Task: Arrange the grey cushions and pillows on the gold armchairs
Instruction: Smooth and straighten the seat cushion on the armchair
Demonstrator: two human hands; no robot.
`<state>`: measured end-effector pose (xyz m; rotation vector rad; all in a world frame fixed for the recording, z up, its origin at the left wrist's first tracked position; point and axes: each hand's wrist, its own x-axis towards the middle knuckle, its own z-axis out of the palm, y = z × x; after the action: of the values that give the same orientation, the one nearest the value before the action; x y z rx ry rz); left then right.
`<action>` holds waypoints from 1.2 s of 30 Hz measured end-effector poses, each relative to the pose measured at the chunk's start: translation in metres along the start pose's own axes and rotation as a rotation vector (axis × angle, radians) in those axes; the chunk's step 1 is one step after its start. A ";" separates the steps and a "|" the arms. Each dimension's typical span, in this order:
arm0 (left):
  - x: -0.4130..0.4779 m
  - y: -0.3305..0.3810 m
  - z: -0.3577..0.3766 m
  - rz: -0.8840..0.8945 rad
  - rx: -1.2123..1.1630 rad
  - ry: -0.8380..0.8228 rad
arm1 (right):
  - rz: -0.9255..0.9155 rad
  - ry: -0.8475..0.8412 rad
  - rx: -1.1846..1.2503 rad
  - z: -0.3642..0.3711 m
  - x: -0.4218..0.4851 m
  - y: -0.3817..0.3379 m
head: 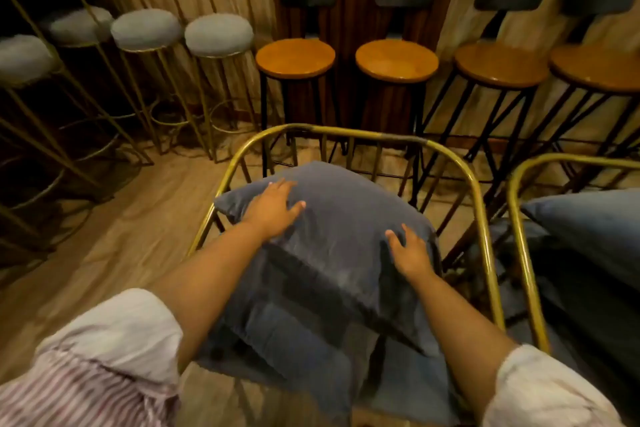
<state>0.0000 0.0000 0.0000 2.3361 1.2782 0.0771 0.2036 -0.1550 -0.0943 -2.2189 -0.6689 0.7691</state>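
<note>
Item: grey pillow (332, 218), propped against the curved back rail of the gold armchair (478, 191) directly in front of you, its lower edge resting on the grey seat cushion (294, 340) beneath your forearms. Grip: your left hand (272, 208) lies flat on the pillow's upper left corner, fingers spread; your right hand (410, 255) presses its lower right side, fingers splayed. Neither pinches the fabric; both palms bear down, apparently to seat and square the pillow against the rail. Chair contents: one seat cushion, one pillow, nothing else visible. Right of your right hand: a second gold armchair (519, 236), holding another grey pillow (588, 222) leaning on its back, with dark cushioning below that is too dim to make out. Beyond your fingertips, along the wall: wooden-seated bar stools (396, 61) with black legs. Beyond and left of your left hand: grey-padded stools (218, 33) on gold frames. Under everything: pale wood floor (121, 236).
</note>
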 end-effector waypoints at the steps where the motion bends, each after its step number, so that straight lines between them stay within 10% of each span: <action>1: 0.018 -0.003 0.002 0.004 0.025 -0.005 | 0.046 0.009 0.001 0.003 0.013 -0.001; 8: 0.117 -0.013 0.020 -0.244 0.200 -0.276 | 0.456 -0.006 0.161 0.026 0.103 0.007; 21: 0.187 -0.046 0.045 -0.595 -0.348 -0.369 | 0.671 -0.067 0.545 0.018 0.122 0.066; 36: 0.057 -0.014 -0.047 -0.383 -0.728 -0.062 | 0.326 0.107 0.828 -0.048 0.020 -0.007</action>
<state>0.0090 0.0700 0.0259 1.4544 1.3532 0.2878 0.2482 -0.1585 -0.0677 -1.5840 0.0887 0.8736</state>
